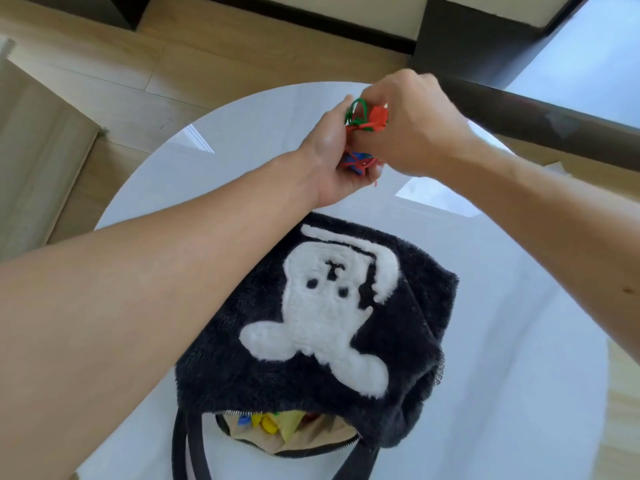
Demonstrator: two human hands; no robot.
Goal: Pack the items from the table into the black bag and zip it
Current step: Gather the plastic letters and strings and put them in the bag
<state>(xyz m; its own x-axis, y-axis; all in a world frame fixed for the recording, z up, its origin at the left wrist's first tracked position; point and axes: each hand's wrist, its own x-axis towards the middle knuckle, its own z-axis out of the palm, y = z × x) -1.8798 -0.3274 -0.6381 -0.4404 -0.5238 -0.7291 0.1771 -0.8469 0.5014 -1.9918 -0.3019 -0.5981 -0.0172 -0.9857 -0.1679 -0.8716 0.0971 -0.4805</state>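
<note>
A fluffy black bag with a white animal figure lies on the round white table. Its zip is open at the near edge, and yellow, blue and red pieces show against the tan lining. Beyond the bag, both hands meet above the table's far part. My left hand and my right hand together grip a bunch of small red, green and blue plastic items. Most of the bunch is hidden inside the fingers.
Two black bag straps trail off the near table edge. A dark rail crosses at the upper right above the table's far rim. Wooden floor surrounds the table, with a beige cloth-covered piece at the left.
</note>
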